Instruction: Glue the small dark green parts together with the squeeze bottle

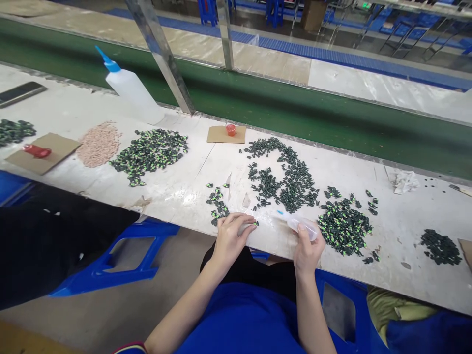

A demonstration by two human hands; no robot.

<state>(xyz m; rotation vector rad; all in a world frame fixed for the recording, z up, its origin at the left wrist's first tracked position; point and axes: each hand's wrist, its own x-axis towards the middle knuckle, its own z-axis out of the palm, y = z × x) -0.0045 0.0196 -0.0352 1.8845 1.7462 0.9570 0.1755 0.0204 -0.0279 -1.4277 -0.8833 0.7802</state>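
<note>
Near the front edge of the white table, my left hand (pixel 232 238) pinches a small dark green part (pixel 255 223) with a bright green spot. My right hand (pixel 309 250) is closed around a small clear squeeze bottle (pixel 304 227). Its thin blue tip points left toward my left hand, apart from the pinched part. A few similar green-and-black parts (pixel 217 199) lie just beyond my left hand. Ahead of both hands spreads a loose pile of small dark green pieces (pixel 295 182). Right of my right hand is a heap of dark parts with bright green spots (pixel 342 226).
A large white bottle with a blue nozzle (pixel 134 93) stands near a metal post (pixel 165 59). A small red cup (pixel 230 129) sits on cardboard (pixel 216 134). Farther left are a pink pile (pixel 99 144) and a green-black heap (pixel 149 152). A green conveyor (pixel 258 93) runs behind.
</note>
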